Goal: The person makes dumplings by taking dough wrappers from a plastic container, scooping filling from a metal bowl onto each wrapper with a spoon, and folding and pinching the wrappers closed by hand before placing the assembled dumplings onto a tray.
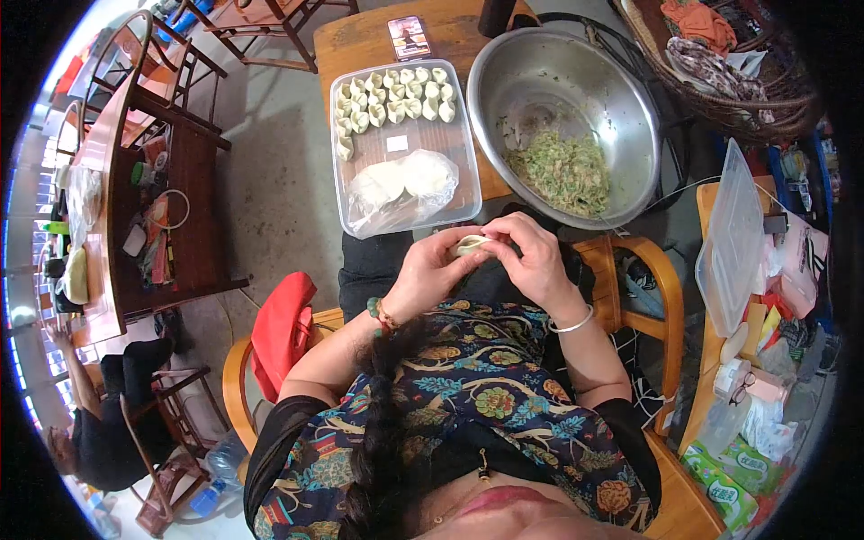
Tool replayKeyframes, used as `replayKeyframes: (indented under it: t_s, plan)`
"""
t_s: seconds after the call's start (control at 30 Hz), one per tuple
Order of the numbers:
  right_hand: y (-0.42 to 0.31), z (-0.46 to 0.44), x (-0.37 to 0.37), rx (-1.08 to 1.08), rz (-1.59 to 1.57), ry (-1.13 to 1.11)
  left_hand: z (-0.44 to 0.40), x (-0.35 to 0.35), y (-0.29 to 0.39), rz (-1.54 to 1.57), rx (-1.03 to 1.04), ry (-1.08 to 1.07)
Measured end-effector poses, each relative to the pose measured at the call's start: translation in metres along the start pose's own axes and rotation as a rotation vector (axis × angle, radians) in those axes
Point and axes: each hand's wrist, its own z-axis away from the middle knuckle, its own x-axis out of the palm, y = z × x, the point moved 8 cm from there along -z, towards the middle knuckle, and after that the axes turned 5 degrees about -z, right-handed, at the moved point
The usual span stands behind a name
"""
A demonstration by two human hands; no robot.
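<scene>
Between my two hands, in front of my chest, is a pale dumpling (470, 244) with a folded edge. My left hand (430, 270) grips it from one side with thumb and fingers. From the other side, my right hand (529, 258) pinches its edge. Just beyond my hands stands a clear plastic tray (346, 202). Rows of folded dumplings (396, 94) fill its far part, and a plastic bag of white wrappers or dough (405, 184) lies in the near part. To the right, a large metal basin (504, 81) holds chopped green filling (562, 171).
A wooden table (351, 40) bears the tray and a small printed card (409, 38). At right are a wicker basket (648, 54), an upright clear lid (727, 243) and packets. A red cloth (281, 333) hangs by my chair. Another person (121, 423) sits at lower left.
</scene>
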Motion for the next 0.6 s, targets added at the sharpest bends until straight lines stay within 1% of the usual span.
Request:
replayKeyframes:
  t_s: [0.03,0.1,0.23,0.3,0.4,0.47,0.57,0.6]
  plan:
    - [0.001,0.001,-0.001,0.02,-0.003,0.008,0.0,0.0,-0.001,0.001,0.0,0.001]
    - [0.001,0.001,-0.001,0.028,-0.018,0.01,0.0,-0.004,-0.002,0.148,0.03,0.061]
    - [0.001,-0.001,-0.004,0.047,-0.092,0.04,-0.001,-0.008,-0.003,0.168,0.029,0.083]
    - [0.001,-0.001,-0.005,0.074,-0.096,0.033,-0.002,-0.011,-0.009,0.318,-0.043,0.105]
    - [0.005,0.0,-0.004,0.101,-0.084,0.018,-0.003,-0.017,-0.008,0.354,-0.012,0.149]
    - [0.006,0.002,-0.002,0.103,-0.066,0.013,-0.003,-0.018,-0.013,0.362,-0.042,0.145]
    - [0.009,0.002,-0.003,0.122,-0.071,0.044,-0.004,-0.017,-0.013,0.341,-0.013,0.112]
    - [0.009,0.001,-0.004,0.094,-0.077,0.054,-0.004,-0.016,-0.008,0.321,0.024,0.101]
